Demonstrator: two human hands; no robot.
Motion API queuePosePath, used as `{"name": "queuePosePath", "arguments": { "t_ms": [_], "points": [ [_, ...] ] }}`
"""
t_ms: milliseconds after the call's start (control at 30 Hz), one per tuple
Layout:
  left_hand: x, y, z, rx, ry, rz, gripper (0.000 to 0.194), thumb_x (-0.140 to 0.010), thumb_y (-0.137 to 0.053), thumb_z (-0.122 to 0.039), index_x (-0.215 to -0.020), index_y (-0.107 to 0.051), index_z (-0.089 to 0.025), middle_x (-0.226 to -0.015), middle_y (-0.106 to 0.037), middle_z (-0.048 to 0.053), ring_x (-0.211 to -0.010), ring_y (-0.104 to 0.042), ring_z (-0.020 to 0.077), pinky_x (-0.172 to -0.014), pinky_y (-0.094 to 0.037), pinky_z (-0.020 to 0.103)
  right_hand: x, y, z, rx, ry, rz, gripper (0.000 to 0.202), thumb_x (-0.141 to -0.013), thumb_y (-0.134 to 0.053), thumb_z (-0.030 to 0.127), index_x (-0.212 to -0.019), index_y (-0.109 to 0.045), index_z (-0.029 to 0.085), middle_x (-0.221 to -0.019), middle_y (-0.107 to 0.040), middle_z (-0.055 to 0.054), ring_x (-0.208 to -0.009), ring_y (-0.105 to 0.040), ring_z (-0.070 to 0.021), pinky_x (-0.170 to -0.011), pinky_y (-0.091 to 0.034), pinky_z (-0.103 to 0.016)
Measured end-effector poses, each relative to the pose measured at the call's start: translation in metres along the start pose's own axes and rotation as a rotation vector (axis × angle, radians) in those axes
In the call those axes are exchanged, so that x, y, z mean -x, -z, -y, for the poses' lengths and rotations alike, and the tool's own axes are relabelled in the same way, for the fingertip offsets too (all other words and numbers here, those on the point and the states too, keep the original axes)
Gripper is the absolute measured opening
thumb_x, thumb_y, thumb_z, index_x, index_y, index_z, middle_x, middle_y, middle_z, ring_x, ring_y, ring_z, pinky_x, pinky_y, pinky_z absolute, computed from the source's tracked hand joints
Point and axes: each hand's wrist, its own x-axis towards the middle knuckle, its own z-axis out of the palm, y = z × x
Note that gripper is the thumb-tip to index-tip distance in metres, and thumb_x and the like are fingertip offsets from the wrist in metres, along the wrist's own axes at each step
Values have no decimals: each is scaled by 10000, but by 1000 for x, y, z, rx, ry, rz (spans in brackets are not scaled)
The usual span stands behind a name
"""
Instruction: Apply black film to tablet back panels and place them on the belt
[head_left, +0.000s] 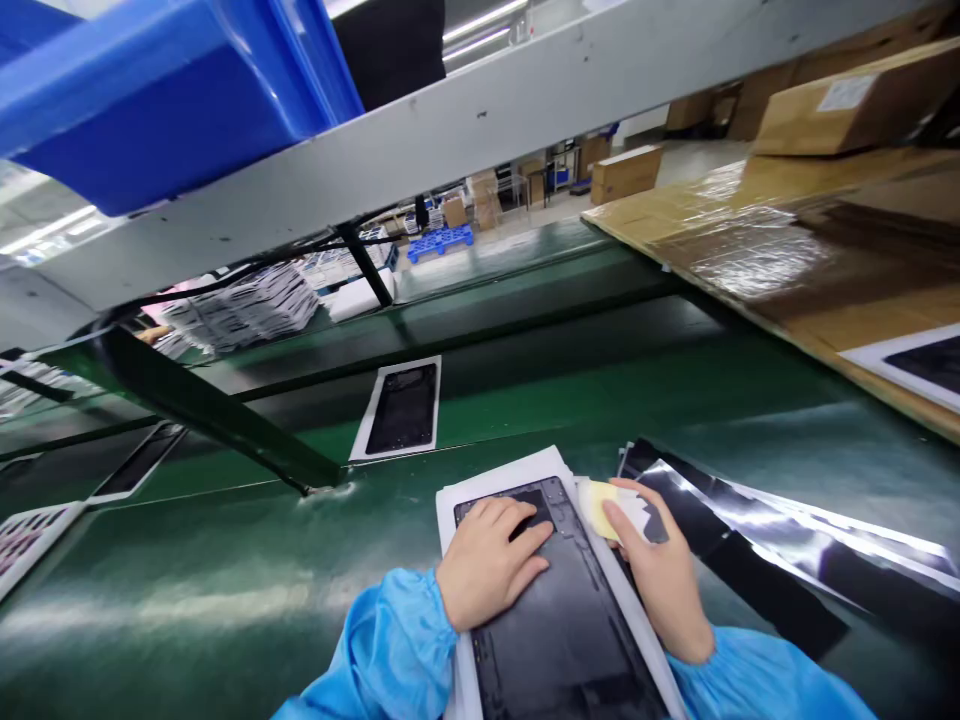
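The left hand (491, 560) lies flat, fingers spread, pressing on the dark panel (559, 610), which rests on a white sheet (495, 475) on the green conveyor belt (225, 570); the right hand (660, 575) pinches a pale yellow cloth (600, 505) at the panel's right edge; glossy black film strips (757, 545) lie just right; another panel on white backing (401, 408) sits farther up the belt, beyond a slanted green frame bar (202, 410); a blue bin (165, 90) hangs overhead.

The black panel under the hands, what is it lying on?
The black panel lies on white sheets on the green belt. The left hand presses on it. The panel hides how many sheets lie beneath.
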Motion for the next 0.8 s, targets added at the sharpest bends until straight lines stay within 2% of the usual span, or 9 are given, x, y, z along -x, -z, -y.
{"name": "queuePosePath", "arguments": {
  "t_ms": [100, 200, 333, 400, 600, 800],
  "points": [
    [-9, -2, 0, -66, 26, 41, 306, -989, -445, -351, -1201, -576, -172, -1112, -600, 107, -973, -556, 252, -818, -500, 407, 5, 0, -7, -29, -10, -16, 483, -757, -691, 562, -1067, -599, 203, -956, -646, -61, -786, -634, -239, -611, -558, -280],
    [-10, 1, 2, -123, 53, 51, 316, -984, -453, -345, -1222, -567, -171, -1116, -598, 118, -976, -556, 263, -809, -501, 416, 7, -2, -3, -17, 6, -36, 477, -741, -689, 564, -1038, -607, 200, -958, -641, -64, -794, -628, -239, -603, -562, -275],
    [-4, 2, -1, -122, -47, 24, 263, -975, -478, -344, -1179, -598, -229, -1164, -574, 115, -1020, -547, 268, -815, -496, 411, 10, -4, 3, -22, -2, -21, 462, -737, -671, 563, -1004, -595, 194, -955, -634, -72, -796, -626, -246, -566, -554, -275],
    [-1, 1, -4, -114, -89, 9, 257, -975, -482, -354, -1170, -602, -238, -1182, -571, 110, -1035, -540, 266, -823, -492, 405, 11, -5, 3, -4, 6, -21, 447, -753, -651, 560, -1002, -591, 194, -955, -634, -73, -808, -624, -251, -599, -552, -294],
    [1, -2, -8, -104, -132, -9, 233, -977, -482, -349, -1149, -608, -255, -1202, -575, 90, -1056, -527, 258, -842, -468, 400, 12, -5, -2, 24, 38, -34, 438, -773, -631, 554, -1014, -591, 190, -961, -637, -76, -846, -619, -264, -744, -540, -364],
    [0, -4, -11, -45, -135, 0, 228, -979, -479, -328, -1136, -600, -216, -1175, -598, 68, -1024, -543, 235, -836, -461, 382, 11, -5, -2, 25, 43, -25, 427, -773, -639, 547, -1008, -597, 193, -964, -637, -73, -837, -620, -265, -716, -548, -357]
  ]
}}
